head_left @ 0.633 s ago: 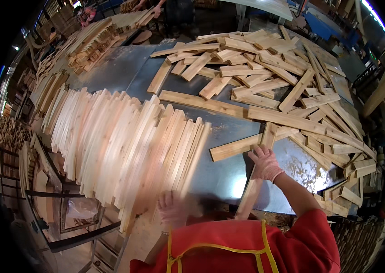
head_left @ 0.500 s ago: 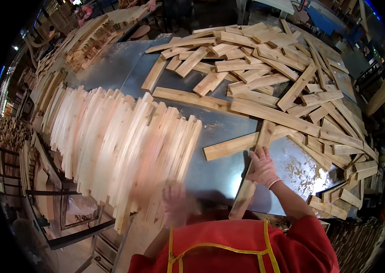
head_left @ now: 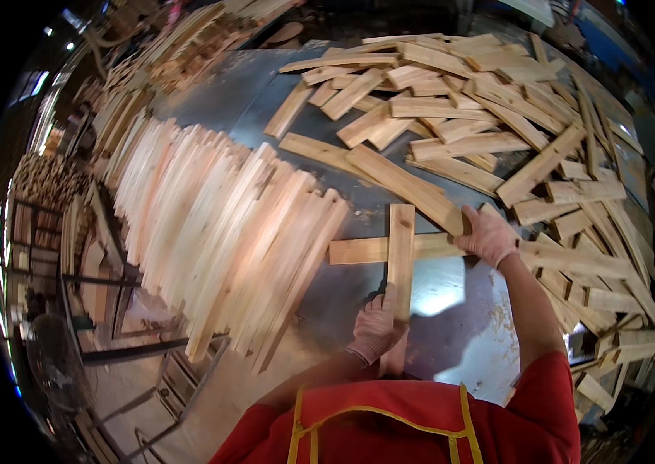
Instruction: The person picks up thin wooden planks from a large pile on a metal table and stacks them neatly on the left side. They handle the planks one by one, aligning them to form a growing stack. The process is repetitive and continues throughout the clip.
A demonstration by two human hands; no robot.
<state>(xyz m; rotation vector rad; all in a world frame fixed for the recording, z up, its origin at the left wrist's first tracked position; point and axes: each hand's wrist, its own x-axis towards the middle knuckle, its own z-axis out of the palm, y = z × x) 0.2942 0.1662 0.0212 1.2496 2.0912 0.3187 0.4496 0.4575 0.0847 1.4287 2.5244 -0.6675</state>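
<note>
My left hand (head_left: 377, 325), in a pale pink glove, is closed on the lower part of a short wooden board (head_left: 401, 246) that points away from me. That board crosses over another board (head_left: 358, 250) lying sideways on the metal table. My right hand (head_left: 488, 236), gloved alike, grips the near right end of a longer board (head_left: 408, 189), which slants up to the left. The fingertips under that board are hidden. To the left, narrow boards stand tightly side by side in a long row (head_left: 211, 201), their ends uneven.
A loose heap of boards (head_left: 459, 100) covers the far and right parts of the metal table (head_left: 227, 85). Further stacks (head_left: 188, 54) stand at the far left. A dark metal frame (head_left: 141, 352) is below the row. Sawdust dots the table top.
My left hand has moved from the row to the short board, which has shifted left. My right hand has let go of that board and taken the longer one, now tilted more steeply.
</note>
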